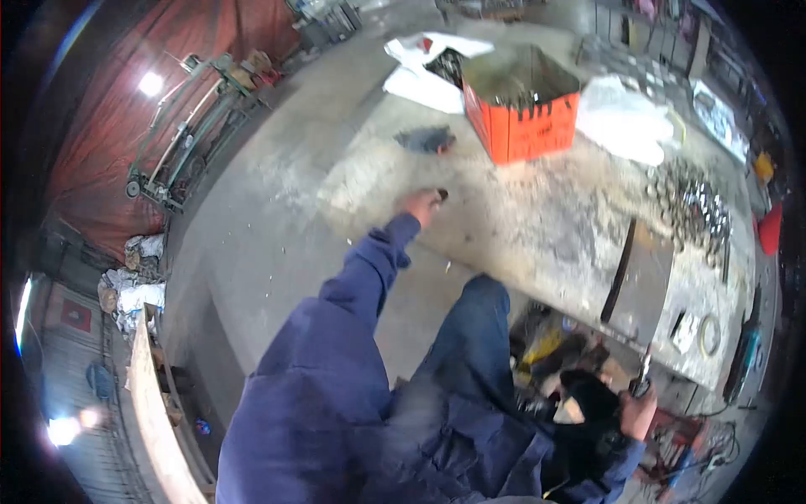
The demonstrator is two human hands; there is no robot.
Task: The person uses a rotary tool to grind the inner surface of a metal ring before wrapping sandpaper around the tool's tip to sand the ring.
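Note:
My left hand [424, 207] reaches out at the near edge of the workbench [537, 223]. Its fingers are closed around a small dark round piece [442, 195], whose kind I cannot make out. Low on the right, my right hand [640, 413] is wrapped round a tool with a bright metal shank [645, 368] and a dark collar. Most of that tool is hidden in the fist. Just beyond its tip lies a dark curved metal plate [642, 273] on the bench. A grey rag or glove [426, 139] rests ahead of my left hand.
An orange-red open box [529, 126] with metal parts inside stands on the bench, between white plastic bags [625, 122] and white sheeting [424, 88]. Many small metal parts [693, 202], a tape roll [710, 334] and a teal power tool [743, 361] lie to the right. A wheeled frame [180, 139] stands left.

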